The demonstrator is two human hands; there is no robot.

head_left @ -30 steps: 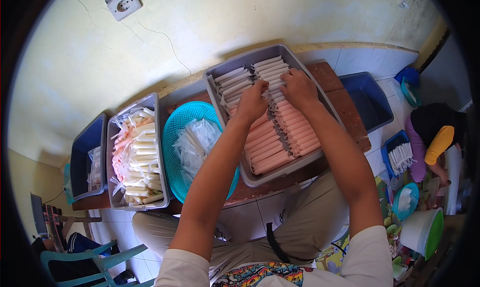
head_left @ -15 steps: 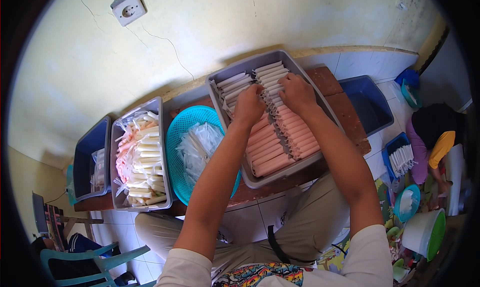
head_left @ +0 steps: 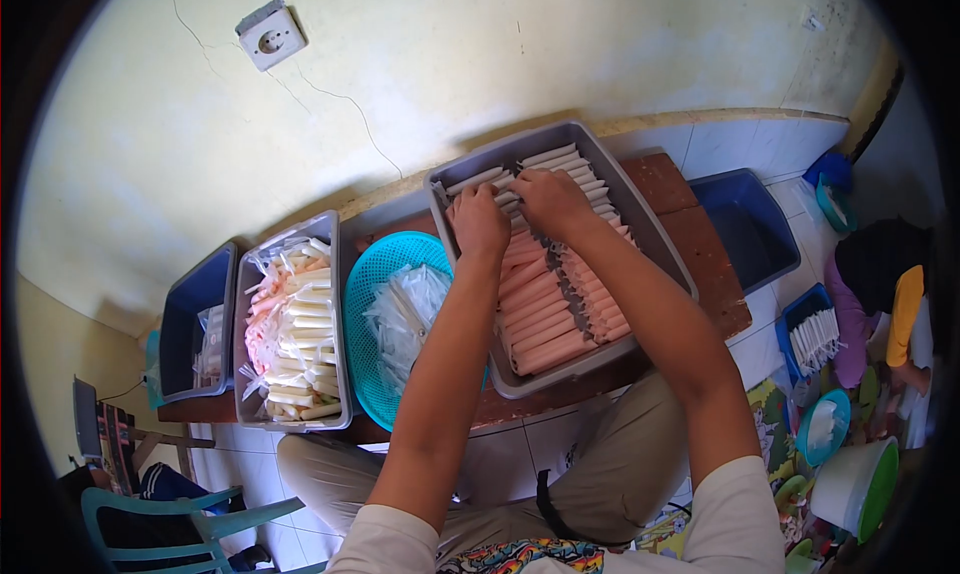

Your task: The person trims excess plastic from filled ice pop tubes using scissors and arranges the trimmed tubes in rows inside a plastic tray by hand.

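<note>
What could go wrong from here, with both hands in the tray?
- Left hand and right hand are close together over packed rolls; they might bump each other or skew the rows.
- Left arm crosses the basket; it could drag the loose bags.

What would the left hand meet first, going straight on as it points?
Likely the pale wrapped sticks just beyond the left hand, before the gray tray's far rim; height above them is unclear.
</note>
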